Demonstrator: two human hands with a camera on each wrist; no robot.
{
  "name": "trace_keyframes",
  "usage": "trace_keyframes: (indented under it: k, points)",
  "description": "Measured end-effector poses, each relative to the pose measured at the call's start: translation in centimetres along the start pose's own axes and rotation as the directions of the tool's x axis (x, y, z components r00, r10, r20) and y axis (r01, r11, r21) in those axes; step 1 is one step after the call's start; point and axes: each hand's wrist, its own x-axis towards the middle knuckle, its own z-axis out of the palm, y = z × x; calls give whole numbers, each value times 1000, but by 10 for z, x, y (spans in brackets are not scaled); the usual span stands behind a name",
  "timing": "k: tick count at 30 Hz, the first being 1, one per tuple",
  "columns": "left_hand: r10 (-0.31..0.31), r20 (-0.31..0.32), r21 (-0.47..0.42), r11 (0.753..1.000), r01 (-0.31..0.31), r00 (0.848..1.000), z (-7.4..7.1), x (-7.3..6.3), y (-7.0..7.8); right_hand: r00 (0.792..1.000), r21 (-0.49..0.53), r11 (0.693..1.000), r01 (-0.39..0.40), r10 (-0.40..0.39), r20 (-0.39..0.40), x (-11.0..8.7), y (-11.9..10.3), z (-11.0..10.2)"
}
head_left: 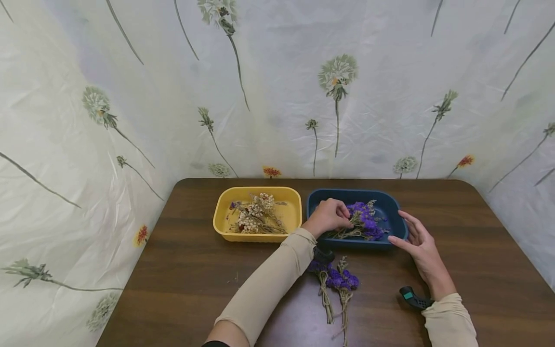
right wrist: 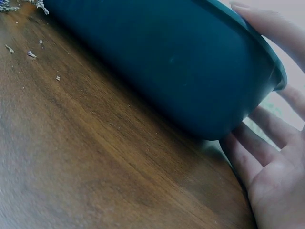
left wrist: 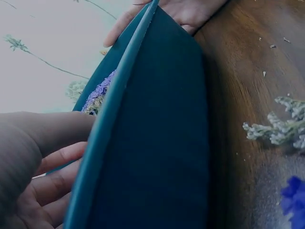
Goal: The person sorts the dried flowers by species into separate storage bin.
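Note:
A dark blue tray point(head_left: 392, 214) holds dried purple flowers point(head_left: 368, 221) with thin tan stems. My left hand point(head_left: 329, 215) reaches over its near rim, and its fingertips pinch the stems of a bunch inside. In the left wrist view the tray wall point(left wrist: 152, 124) hides the fingertips. At the tray's right end my right hand point(head_left: 418, 243) touches the corner. Its thumb lies on the rim and its spread fingers lean against the end wall point(right wrist: 228, 86). Two tied purple flower bunches point(head_left: 342, 279) lie on the table in front of the tray, partly behind the left forearm.
To the left of the blue tray stands a yellow tray point(head_left: 221, 217) with dried whitish flowers point(head_left: 256, 214). Small plant crumbs point(right wrist: 31, 54) are scattered on the brown wooden table point(head_left: 182, 284). A flower-printed curtain point(head_left: 277, 96) hangs behind the table.

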Motion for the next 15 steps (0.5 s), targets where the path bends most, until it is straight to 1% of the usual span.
trace_keyframes:
  k: [3,9,12,15]
  points:
    - [17,-13,47,999,-16,1000,-3,-2,1,1000,-2,1000,1,-1,-1,0,-1,0]
    - [56,-42,97,994,-52,998,-13,-8,4,1000,6,1000,4,-4,2,0,0,0]
    - [65,-51,90,994,-61,997,-19,-12,6,1000,9,1000,7,-7,4,0,1,0]
    - [80,-59,59,995,-77,995,-25,-16,6,1000,12,1000,9,-9,6,0,1,0]
